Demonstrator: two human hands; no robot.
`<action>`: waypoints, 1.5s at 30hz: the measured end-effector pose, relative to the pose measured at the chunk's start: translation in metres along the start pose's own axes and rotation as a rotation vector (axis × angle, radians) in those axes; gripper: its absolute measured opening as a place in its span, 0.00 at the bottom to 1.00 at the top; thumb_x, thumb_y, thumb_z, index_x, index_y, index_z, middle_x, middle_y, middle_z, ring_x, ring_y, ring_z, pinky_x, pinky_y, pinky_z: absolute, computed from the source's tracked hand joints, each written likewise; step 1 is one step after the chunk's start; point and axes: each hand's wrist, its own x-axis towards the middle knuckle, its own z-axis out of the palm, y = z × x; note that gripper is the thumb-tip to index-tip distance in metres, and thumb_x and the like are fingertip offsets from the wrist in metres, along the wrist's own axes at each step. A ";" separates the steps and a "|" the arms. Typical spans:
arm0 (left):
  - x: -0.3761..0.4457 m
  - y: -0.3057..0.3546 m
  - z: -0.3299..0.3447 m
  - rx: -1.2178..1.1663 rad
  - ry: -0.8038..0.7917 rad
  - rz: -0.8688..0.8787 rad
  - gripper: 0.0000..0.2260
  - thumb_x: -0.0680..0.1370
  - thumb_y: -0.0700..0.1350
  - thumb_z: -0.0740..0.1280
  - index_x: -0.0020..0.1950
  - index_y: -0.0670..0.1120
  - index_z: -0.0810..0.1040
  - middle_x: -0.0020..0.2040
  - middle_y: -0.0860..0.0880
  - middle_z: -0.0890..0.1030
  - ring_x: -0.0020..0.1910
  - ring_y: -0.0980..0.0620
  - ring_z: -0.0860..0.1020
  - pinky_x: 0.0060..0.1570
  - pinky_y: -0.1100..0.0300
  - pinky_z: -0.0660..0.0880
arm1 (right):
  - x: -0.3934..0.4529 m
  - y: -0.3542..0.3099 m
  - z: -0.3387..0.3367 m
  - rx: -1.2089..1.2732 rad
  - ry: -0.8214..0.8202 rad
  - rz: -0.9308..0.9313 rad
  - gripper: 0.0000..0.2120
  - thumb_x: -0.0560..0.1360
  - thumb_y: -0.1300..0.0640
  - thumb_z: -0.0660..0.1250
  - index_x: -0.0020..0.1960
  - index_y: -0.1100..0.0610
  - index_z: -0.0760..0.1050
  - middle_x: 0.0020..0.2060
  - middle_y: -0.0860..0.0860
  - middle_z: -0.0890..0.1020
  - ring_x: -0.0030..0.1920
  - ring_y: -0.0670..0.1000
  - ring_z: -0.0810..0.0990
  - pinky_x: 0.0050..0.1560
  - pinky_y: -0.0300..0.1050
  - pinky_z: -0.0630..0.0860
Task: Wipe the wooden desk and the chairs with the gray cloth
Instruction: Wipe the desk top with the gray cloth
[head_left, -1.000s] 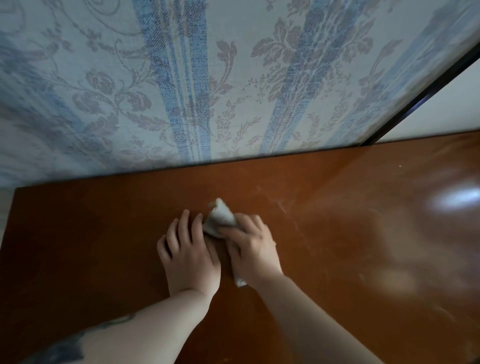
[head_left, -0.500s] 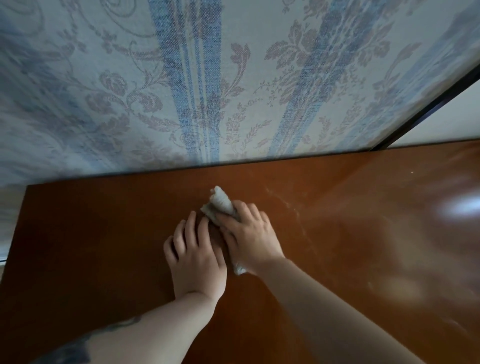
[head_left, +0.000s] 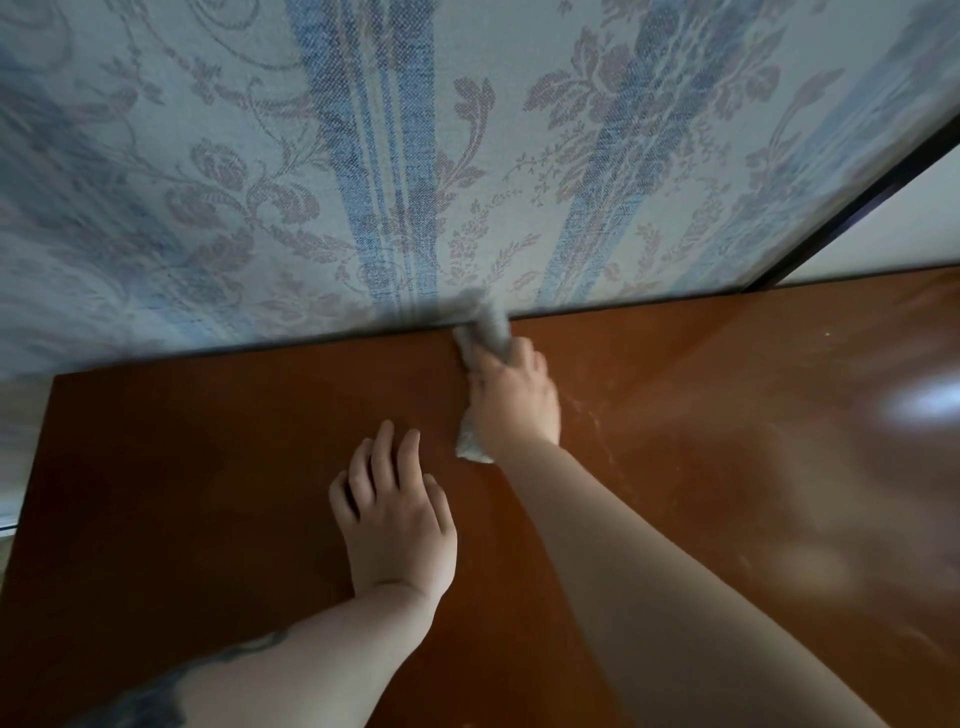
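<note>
- Right hand (head_left: 514, 400) grips the gray cloth (head_left: 485, 327) at the far edge of the wooden desk (head_left: 208, 467), touching the wallpaper (head_left: 260, 156).
- Left hand (head_left: 395, 514) rests flat on the desk — fingers straight, slightly apart.

The wooden desk (head_left: 218, 467) has a glossy reddish-brown top, and its far edge abuts the patterned wallpaper (head_left: 260, 182). The gray cloth (head_left: 485, 332) lies at that far edge under the right hand (head_left: 517, 400). The left hand (head_left: 397, 514) rests flat nearer the desk's centre.
</note>
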 end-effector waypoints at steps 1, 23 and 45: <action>0.000 0.000 0.000 0.000 -0.008 0.002 0.20 0.78 0.49 0.53 0.68 0.48 0.71 0.71 0.46 0.69 0.69 0.44 0.65 0.66 0.43 0.61 | -0.002 0.015 -0.002 -0.012 0.029 0.137 0.21 0.80 0.53 0.58 0.73 0.44 0.65 0.60 0.54 0.67 0.59 0.56 0.67 0.55 0.50 0.69; -0.004 0.002 -0.008 -0.108 -0.019 0.158 0.18 0.77 0.40 0.62 0.67 0.47 0.73 0.71 0.48 0.71 0.71 0.45 0.66 0.68 0.41 0.62 | -0.096 0.063 -0.015 0.098 0.181 0.668 0.22 0.82 0.51 0.56 0.75 0.50 0.62 0.63 0.53 0.66 0.62 0.54 0.65 0.62 0.47 0.65; -0.047 0.057 0.003 -0.132 -0.082 0.276 0.17 0.77 0.45 0.64 0.66 0.47 0.75 0.70 0.47 0.72 0.72 0.45 0.64 0.71 0.42 0.57 | -0.114 0.047 0.004 0.186 0.260 0.315 0.19 0.78 0.58 0.61 0.69 0.48 0.72 0.63 0.53 0.71 0.57 0.58 0.69 0.55 0.51 0.69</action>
